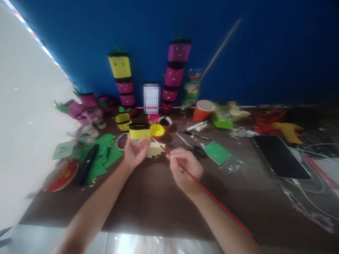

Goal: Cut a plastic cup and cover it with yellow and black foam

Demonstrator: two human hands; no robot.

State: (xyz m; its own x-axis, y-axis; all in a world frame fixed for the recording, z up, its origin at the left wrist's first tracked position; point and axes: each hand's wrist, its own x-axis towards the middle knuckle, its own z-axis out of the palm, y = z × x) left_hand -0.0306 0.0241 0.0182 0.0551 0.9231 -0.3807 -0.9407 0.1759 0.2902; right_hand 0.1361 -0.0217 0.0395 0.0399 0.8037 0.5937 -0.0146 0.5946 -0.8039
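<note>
My left hand [134,152] holds up a small yellow box-like cup [139,133] with a black rim, its lower part pale. In my right hand [186,170] is a long thin paintbrush [217,200] with a red handle, gripped near the bristle end. The brush tip points toward the yellow cup and a small pot of yellow paint [157,131], though blur hides whether it touches either. Pots of black paint [165,122] and pink paint [153,118] stand just behind. Another yellow cup [123,121] with black edging sits to the left.
Stacks of decorated cups, one yellow-topped [120,67] and one purple [174,74], stand against the blue wall. Green paper [102,158] and a round red lid [62,176] lie left. Scissors [197,151], a phone [282,157] and a yellow glue gun [287,131] lie right.
</note>
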